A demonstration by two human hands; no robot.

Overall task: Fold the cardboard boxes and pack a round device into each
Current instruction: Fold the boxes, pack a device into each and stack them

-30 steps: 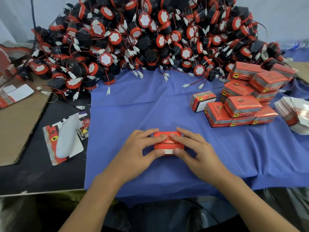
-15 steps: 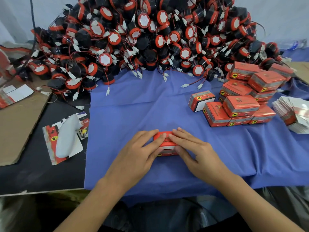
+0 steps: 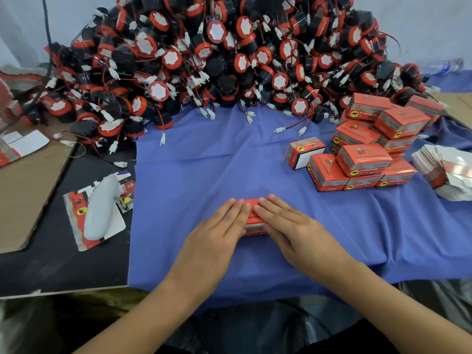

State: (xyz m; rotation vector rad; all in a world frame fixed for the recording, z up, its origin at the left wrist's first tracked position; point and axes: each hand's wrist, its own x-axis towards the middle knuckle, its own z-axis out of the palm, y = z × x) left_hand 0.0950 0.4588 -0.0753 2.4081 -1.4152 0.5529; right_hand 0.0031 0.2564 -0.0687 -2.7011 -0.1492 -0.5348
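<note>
Near edge: the left hand [image 3: 217,228] and right hand [image 3: 293,226] are laid flat, fingers straight and close together, fingertips almost meeting. Both are pressed on the top of one orange cardboard box [image 3: 255,222], which sits on the blue cloth [image 3: 204,162] at centre front. The box is mostly covered, so it cannot be told whether the flap is tucked in. Judged step: a filled box is being pressed shut.

Risks noted:
- The lid could spring open if it is released before the tab is seated.
- The thin card could be dented by too much palm pressure.
- A wire lead could be pinched in the seam; the contents are not visible.
- The box could be skidded on the loose, wrinkled cloth.

Mid right: a stack of closed boxes [image 3: 362,159] is seen, with a pile of flat box blanks [image 3: 444,172] beside it.

Far: a large heap of round devices [image 3: 217,60] is noted, with leads trailing onto the cloth, which could be snagged when one is pulled.
</note>
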